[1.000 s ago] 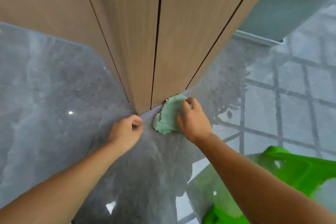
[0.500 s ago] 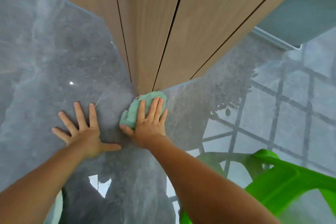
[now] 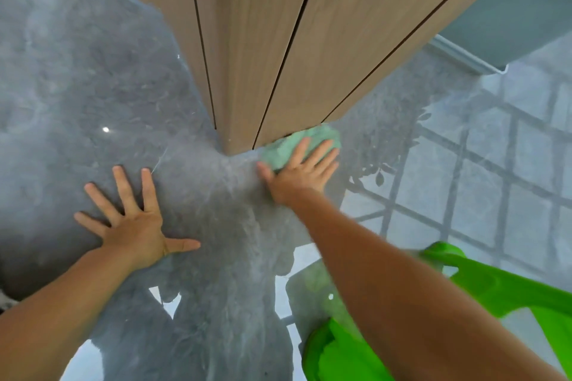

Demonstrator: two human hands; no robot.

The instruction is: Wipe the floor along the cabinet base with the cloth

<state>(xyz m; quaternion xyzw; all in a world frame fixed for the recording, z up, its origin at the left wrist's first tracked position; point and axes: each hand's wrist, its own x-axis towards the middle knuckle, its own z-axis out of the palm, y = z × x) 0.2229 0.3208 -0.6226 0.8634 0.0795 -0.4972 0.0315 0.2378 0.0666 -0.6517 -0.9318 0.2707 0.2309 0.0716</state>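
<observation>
A pale green cloth (image 3: 288, 142) lies on the glossy grey marble floor (image 3: 93, 86), pushed against the base of the wooden cabinet (image 3: 278, 40), just right of its corner. My right hand (image 3: 298, 175) lies flat on the cloth with fingers spread, pressing it down; the palm covers the cloth's near part. My left hand (image 3: 133, 223) is planted flat on the bare floor to the left, fingers splayed, holding nothing.
A bright green plastic object (image 3: 495, 288) sits on the floor at the lower right, under my right forearm. A pale wall with a skirting strip (image 3: 464, 52) meets the floor at the upper right. The floor mirrors a window grid.
My right hand has slid the cloth rightward from the cabinet corner along the right side of the base. My left hand stays flat on the floor, after being curled a second ago.
</observation>
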